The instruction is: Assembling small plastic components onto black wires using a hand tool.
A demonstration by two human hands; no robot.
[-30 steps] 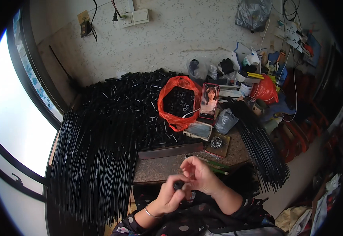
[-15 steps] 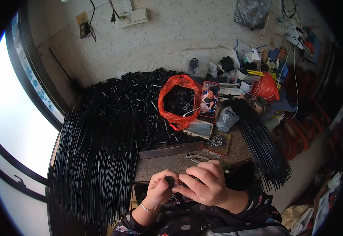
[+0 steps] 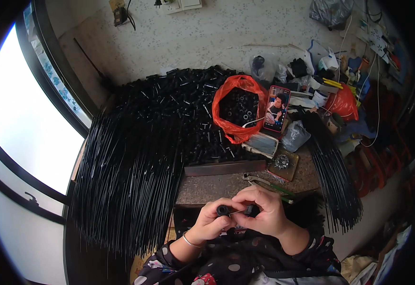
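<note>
Held in front of my body, my left hand [image 3: 211, 221] is closed around a small black tube-like part [image 3: 222, 210], its round hollow end turned toward me. Close beside it, my right hand [image 3: 264, 209] pinches another small black piece [image 3: 251, 210]. Between the two pieces runs a thin light wire or pin [image 3: 237, 211]; where its ends sit is too small to tell. Just beyond my hands, a pair of green-handled pliers [image 3: 269, 184] lies on the speckled tabletop [image 3: 207, 191].
Long thin black rods [image 3: 126, 190] hang over the table's left edge, others [image 3: 336, 180] at the right. Behind a low dark bar [image 3: 225, 168] spreads a heap of black parts [image 3: 169, 99]. A red bag [image 3: 221, 126] of rings, a phone [image 3: 276, 109] and a tray [image 3: 290, 172] of small metal pieces stand nearby.
The view has shifted, so the table appears further right and higher. My right hand has turned, and the black piece in its fingers now shows. The left hand's part shows its hollow end.
</note>
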